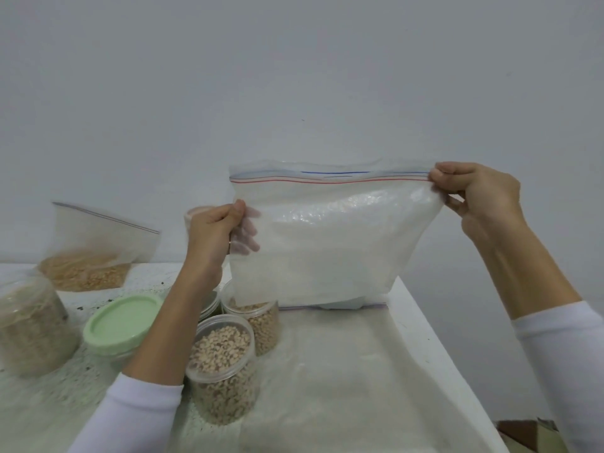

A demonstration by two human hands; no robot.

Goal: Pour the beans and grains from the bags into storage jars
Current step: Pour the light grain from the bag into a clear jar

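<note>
A clear zip bag (pixel 327 237) with a red and blue seal line hangs above the table, looking empty. My left hand (pixel 215 237) grips its left edge, fingers showing through the plastic. My right hand (pixel 474 194) pinches its top right corner at the seal. Below the bag's lower left corner stands an open jar of brown beans (pixel 261 322). In front of that is an open jar of pale beans (pixel 222 364). A second bag (pixel 94 256) holding tan grain sits at the back left.
A jar with a green lid (pixel 121 322) stands left of my left forearm. A grain-filled jar (pixel 29 325) is at the far left. Flat empty bags (pixel 343 371) lie on the white table (pixel 421 335), whose right edge runs diagonally. A cardboard box (pixel 529 434) sits at the bottom right.
</note>
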